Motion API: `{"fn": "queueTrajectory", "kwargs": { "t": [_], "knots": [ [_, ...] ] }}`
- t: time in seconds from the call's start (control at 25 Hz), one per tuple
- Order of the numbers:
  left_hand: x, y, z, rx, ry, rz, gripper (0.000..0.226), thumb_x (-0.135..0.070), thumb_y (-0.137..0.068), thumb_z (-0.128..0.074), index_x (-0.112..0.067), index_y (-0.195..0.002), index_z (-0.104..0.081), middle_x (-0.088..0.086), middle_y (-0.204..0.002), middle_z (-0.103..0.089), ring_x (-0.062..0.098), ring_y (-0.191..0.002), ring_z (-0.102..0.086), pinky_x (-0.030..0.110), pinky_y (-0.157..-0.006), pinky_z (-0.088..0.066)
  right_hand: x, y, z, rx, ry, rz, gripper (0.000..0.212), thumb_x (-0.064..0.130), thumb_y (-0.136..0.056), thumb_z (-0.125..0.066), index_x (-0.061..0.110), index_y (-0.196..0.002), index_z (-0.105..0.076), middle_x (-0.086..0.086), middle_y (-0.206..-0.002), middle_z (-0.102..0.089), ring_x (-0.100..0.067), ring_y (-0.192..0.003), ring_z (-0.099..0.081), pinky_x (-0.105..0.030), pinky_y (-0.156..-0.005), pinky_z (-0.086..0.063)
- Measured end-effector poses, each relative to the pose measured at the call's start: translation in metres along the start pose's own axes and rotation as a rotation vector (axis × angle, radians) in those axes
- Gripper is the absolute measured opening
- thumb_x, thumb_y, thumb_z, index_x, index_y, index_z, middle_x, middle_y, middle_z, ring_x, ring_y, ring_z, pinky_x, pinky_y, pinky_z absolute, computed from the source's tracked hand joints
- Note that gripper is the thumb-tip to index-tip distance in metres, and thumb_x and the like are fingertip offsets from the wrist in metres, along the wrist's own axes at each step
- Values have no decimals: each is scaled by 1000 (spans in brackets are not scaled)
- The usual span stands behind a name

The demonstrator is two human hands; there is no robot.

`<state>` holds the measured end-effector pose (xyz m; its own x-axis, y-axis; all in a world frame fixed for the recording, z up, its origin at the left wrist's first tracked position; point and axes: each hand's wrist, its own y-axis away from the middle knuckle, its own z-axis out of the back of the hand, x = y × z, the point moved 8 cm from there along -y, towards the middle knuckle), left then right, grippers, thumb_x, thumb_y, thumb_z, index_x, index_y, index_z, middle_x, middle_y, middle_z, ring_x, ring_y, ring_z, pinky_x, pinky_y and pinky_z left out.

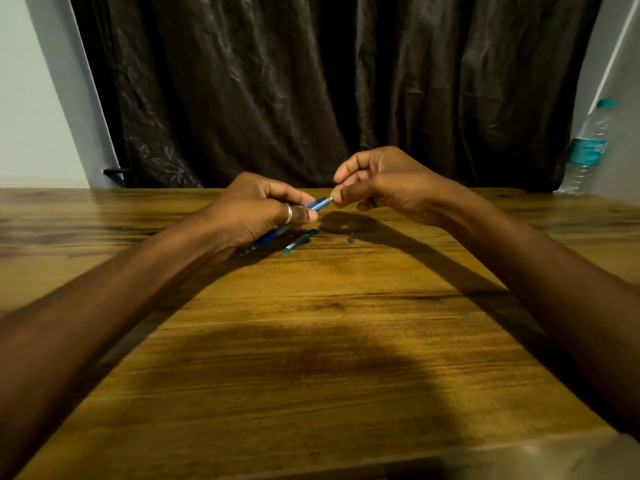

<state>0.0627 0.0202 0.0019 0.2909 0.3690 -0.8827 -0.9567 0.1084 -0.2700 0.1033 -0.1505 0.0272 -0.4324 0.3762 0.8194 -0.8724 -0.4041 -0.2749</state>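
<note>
My left hand [258, 209], with a ring on one finger, grips a blue pen [317, 203] a little above the wooden table [311, 341]. The pen's lower end pokes out below that hand, near the tabletop. My right hand [384, 185] pinches the pen's pale tip end between thumb and forefinger. On the table just under the hands lie a thin teal tube [299, 241], like a refill or lead case, and a small dark piece [351, 238].
A dark brown curtain [311, 88] hangs behind the table's far edge. A clear plastic water bottle [588, 150] with a teal label and cap stands at the far right corner. A black bracket [116, 172] juts from the wall at left.
</note>
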Motion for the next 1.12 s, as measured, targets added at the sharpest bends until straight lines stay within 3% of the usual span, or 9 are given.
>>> {"fn": "queueTrajectory", "kwargs": {
  "t": [0.24, 0.4, 0.56, 0.68, 0.84, 1.12],
  "knots": [
    [3, -1, 3, -2, -17, 13, 23, -13, -77, -82, -21, -99, -79, -7, -96, -78, 2, -86, -73, 9, -67, -53, 6, 1, 0, -61, 72, 43, 24, 5, -81, -81, 13, -99, -67, 2, -77, -74, -6, -72, -68, -20, -62, -51],
    [4, 0, 0, 6, -24, 28, 23, -12, -77, -82, -20, -99, -79, -5, -93, -78, 1, -82, -73, 10, -66, -54, 7, 2, -4, -47, 67, 31, 25, 5, -81, -80, 12, -99, -66, 2, -74, -72, -6, -69, -67, -19, -61, -51],
    [5, 0, 2, -25, 69, 26, 25, -10, -79, -81, -17, -103, -79, 0, -92, -80, 5, -81, -75, 13, -68, -56, 5, 2, -5, -55, -169, 35, 23, -2, -83, -76, 9, -98, -63, -5, -77, -75, -13, -72, -74, -21, -60, -51],
    [7, -2, 4, -42, 132, 24, 25, -11, -78, -81, -16, -103, -79, 5, -93, -80, 15, -91, -76, 24, -83, -57, 3, 0, -6, -46, -356, 22, 24, -8, -85, -72, 8, -98, -60, -5, -76, -76, -16, -75, -76, -23, -65, -57],
    [10, -4, 6, -54, 146, 32, 25, -12, -78, -81, -16, -103, -79, 8, -96, -80, 21, -96, -75, 31, -89, -58, 3, 2, -7, -39, -397, 1, 25, -13, -87, -66, 4, -103, -60, -11, -83, -76, -18, -79, -76, -24, -69, -61],
    [10, -4, 4, -26, 98, 42, 27, -13, -78, -81, -18, -104, -79, 2, -93, -80, 8, -84, -74, 19, -73, -54, 2, 3, -7, -20, -356, -4, 25, -11, -86, -68, 5, -102, -59, -11, -82, -77, -19, -80, -77, -28, -73, -62]
  ]
}}
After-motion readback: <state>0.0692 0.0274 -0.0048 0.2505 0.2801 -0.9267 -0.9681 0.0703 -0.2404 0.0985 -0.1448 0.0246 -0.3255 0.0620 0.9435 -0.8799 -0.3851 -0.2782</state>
